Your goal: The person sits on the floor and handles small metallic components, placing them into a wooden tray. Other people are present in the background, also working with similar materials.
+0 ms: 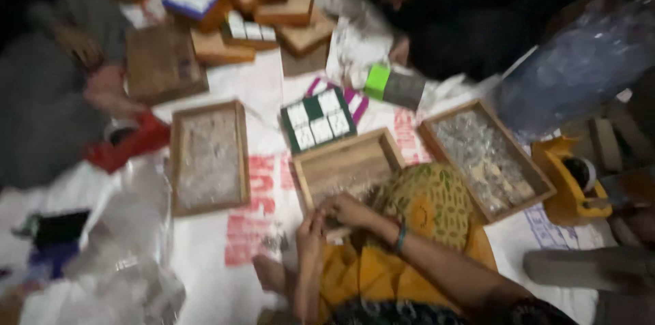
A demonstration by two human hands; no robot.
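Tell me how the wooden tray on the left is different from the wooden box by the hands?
The wooden tray lies farther from the hands, flat, filled with something clear and shiny. The wooden box sits right by the left hand and right hand and looks mostly bare inside. The tray stands long and narrow in the view; the box lies turned at an angle. Both are light brown wood with raised rims, resting on the white sheet.

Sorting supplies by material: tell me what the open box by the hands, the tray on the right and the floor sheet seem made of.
Open box: apparently unfinished light wood, tan and matte. Right tray: similar wooden frame; its contents look like clear, glinting plastic, too blurred to confirm. Floor sheet: probably woven plastic sacking, white with red print.
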